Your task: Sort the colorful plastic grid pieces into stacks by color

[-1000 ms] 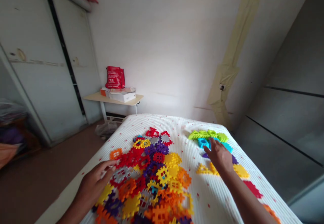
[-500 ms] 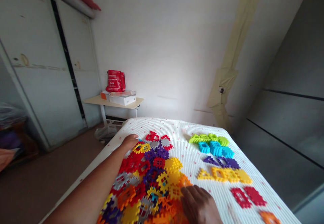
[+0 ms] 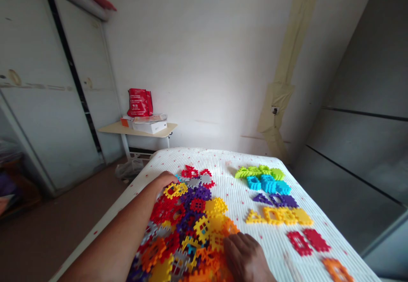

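White ribbed bedsheet [image 3: 270, 241]: left hand [image 3: 164, 181] at far-left edge of multicoloured notched-plastic tile pile [image 3: 210, 220], right hand [image 3: 245, 253] curled against its right edge; can't tell grips. Snagged notches could drag extras.

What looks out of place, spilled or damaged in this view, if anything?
Mainly the wall: a wrinkled, yellowish tape-like strip runs down it and around the socket, which looks makeshift. A jumbled pile of interlocking plastic tiles lies beside colour-grouped rows, but I see no clear damage to either.
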The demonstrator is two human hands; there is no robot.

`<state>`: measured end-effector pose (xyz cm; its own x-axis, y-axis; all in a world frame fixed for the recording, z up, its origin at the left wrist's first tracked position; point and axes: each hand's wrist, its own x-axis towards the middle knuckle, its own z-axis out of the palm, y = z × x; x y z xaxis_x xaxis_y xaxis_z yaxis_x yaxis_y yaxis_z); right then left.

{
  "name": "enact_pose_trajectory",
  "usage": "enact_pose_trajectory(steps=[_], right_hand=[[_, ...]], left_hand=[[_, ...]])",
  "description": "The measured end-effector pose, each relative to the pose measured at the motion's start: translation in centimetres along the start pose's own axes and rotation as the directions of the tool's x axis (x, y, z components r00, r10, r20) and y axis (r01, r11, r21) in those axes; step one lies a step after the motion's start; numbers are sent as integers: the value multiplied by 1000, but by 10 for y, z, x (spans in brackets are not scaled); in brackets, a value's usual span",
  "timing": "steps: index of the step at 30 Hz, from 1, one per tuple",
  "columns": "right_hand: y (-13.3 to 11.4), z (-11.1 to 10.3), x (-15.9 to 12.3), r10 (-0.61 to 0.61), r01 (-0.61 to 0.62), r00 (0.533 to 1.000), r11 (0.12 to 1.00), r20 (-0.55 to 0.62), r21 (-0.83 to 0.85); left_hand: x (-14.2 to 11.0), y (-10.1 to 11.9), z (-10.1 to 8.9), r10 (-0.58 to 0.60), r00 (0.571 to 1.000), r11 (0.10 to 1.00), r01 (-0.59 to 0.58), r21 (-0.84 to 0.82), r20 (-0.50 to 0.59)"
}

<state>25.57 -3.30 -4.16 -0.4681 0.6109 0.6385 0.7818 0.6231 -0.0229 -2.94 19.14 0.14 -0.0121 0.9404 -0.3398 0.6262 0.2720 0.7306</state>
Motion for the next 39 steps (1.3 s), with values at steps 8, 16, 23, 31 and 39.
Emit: enact_pose_trajectory(steps=[8,16,23,31,39], right_hand=[[0,0,0,10,-10,1000,1000,7,9],[-1,-1,0,23,-23,1000,1000,7,1],[-3,-2,0,24,-24,1000,1000,17,1],[-6,-5,2,35,-35,999,999,40,14],[-4,-3,0,28,-28,999,1000,24,-2]], left_hand=[[-4,3,-1,88,992,985,-73,-159,88],[-21,-10,-9,247,953,912,-167,-375,176],[-59,-12,-8,370,888,844,-198,-498,272],[-84,-6,-16,472,840,780,-256,-571,268],[-45,-17,1,192,981,879,-177,-442,-11]])
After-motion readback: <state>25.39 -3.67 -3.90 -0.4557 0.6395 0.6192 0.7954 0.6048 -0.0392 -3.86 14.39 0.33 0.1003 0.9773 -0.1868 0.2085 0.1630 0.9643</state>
